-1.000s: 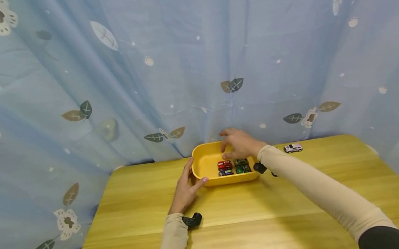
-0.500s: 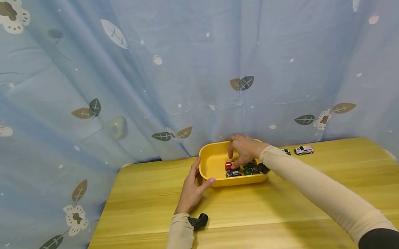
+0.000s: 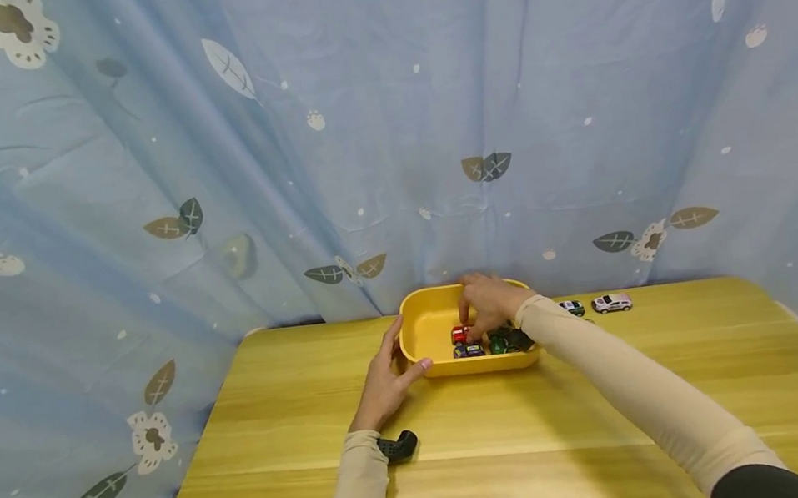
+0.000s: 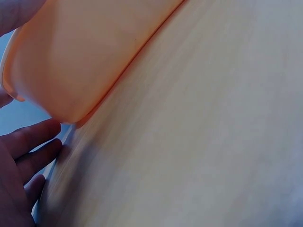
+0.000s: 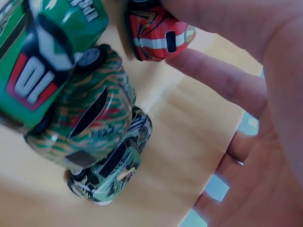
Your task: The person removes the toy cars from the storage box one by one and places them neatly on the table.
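Yellow bin (image 3: 486,364), head view: sat toward the back of the wooden table (image 3: 297,397), near the blue curtain (image 3: 353,129).
Left hand (image 3: 384,379): gripped the bin's left end, thumb on the front wall, fingers along the side.
Right hand (image 3: 494,300): reached inside the bin, thumb and forefinger at the red car (image 3: 459,336).
Other cars inside: a purple car (image 3: 469,351) lay in front of the red one, a green car (image 3: 498,344) just right of the purple.
Cars outside: a white car (image 3: 611,303) stood on the table, right of the bin; a white-and-green car (image 3: 572,308) sat beside it, partly behind the sleeve (image 3: 603,365).
Bin corner, left wrist view: three fingers were spread just below it.
Red car, right wrist view: was pinched between thumb and forefinger, remaining fingers apart.
Camouflage car (image 5: 104,111): lay between a number-10 car (image 5: 35,78) and a dark-green car (image 5: 116,172).
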`<state>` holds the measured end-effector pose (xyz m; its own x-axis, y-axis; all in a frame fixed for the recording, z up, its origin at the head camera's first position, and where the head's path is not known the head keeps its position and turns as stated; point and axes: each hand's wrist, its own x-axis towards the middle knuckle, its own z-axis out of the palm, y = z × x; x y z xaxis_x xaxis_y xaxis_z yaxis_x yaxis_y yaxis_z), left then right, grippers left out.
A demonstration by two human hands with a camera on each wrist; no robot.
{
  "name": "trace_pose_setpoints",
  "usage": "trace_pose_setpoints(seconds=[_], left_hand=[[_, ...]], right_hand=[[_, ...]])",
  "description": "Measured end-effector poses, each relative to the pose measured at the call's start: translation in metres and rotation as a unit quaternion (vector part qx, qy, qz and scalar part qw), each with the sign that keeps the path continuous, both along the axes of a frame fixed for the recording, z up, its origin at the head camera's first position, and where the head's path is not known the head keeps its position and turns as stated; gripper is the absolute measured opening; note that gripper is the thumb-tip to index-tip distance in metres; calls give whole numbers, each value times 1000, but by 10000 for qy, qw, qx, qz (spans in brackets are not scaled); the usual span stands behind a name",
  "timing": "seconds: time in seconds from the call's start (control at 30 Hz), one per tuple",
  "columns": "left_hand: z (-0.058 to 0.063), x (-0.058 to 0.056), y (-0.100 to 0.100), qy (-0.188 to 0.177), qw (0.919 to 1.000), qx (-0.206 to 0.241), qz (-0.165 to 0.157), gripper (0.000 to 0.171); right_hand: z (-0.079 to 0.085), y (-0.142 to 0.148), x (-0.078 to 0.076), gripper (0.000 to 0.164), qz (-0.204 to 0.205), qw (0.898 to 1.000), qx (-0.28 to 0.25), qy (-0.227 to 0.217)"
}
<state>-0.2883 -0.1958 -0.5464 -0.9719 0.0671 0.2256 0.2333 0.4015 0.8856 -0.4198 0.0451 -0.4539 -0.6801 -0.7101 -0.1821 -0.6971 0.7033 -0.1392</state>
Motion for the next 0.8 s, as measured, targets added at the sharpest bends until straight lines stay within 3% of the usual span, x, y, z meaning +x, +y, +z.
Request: trace_pose_setpoints(seconds=[0.53, 0.8], left_hand=[[-6, 4, 1, 8, 10000, -85, 32, 91], [-3, 2, 1, -14, 9999, -72, 108, 91]], right_hand=[[-9, 3, 3, 16, -165, 9995, -9, -262], [1, 4, -4, 24, 179, 9994, -256, -169]])
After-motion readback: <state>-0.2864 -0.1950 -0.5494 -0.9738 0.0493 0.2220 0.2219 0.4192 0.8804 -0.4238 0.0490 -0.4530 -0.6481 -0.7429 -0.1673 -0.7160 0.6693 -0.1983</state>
